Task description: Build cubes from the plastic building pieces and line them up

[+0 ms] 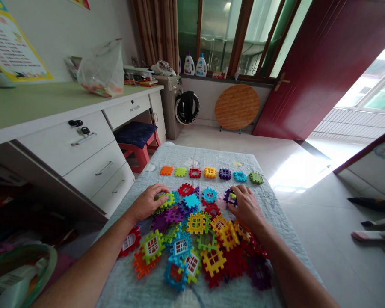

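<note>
My left hand (149, 201) is at the left of a heap of colourful plastic interlocking blocks, its thumb and fingers closed on a lime green block (167, 201). Across the heap, my right hand (244, 204) grips a dark purple block (228, 196) by its right side; a small lime bit shows by its fingers. Between the hands lie a light blue block (191, 201), a red block (185, 189) and a blue window block (209, 194). Nearer me, yellow window blocks (196, 223) and others overlap. Beyond, several single blocks form a row, from an orange block (166, 170) to a green block (256, 178).
A pale blue quilted cloth (244, 162) covers the table. Left stands a desk with drawers (80, 141), with a plastic bag (102, 70) on top and a red stool (139, 149) below. Behind are a washing machine (170, 102) and a round wooden tabletop (237, 107).
</note>
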### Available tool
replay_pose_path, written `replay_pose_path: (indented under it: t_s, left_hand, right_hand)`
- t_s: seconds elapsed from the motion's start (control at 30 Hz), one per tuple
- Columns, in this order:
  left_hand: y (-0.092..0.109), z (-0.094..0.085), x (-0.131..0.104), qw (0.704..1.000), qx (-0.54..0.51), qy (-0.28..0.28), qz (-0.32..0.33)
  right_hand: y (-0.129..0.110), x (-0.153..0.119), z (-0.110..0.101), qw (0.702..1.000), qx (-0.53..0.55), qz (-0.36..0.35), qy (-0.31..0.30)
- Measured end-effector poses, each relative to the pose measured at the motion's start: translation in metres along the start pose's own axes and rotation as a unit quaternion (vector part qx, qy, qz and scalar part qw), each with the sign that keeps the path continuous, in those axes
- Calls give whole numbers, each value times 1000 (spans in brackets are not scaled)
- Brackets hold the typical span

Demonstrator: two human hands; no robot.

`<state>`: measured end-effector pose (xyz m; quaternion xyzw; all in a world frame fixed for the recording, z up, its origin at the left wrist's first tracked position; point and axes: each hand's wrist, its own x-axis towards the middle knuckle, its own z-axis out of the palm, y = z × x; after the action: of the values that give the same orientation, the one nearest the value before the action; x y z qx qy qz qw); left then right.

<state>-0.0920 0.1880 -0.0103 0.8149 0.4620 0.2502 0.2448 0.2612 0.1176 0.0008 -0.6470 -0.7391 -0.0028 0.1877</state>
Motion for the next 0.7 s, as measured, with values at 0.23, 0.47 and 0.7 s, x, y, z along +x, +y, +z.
replay_pose_path:
  t_s: [0.23, 0.47, 0.7]
  left_hand:
    - [1, -1, 0, 1000, -6, -3, 2]
    - [1, -1, -1, 1000, -4, -1, 3]
    - [-1, 0, 0, 1000, 0, -5, 3]
  right_hand:
    - [-6, 1, -4, 998, -53, -5, 35]
    - [-7, -3, -5, 999, -24, -30, 0]
    - [-8, 3, -2, 995, -73, -9, 62]
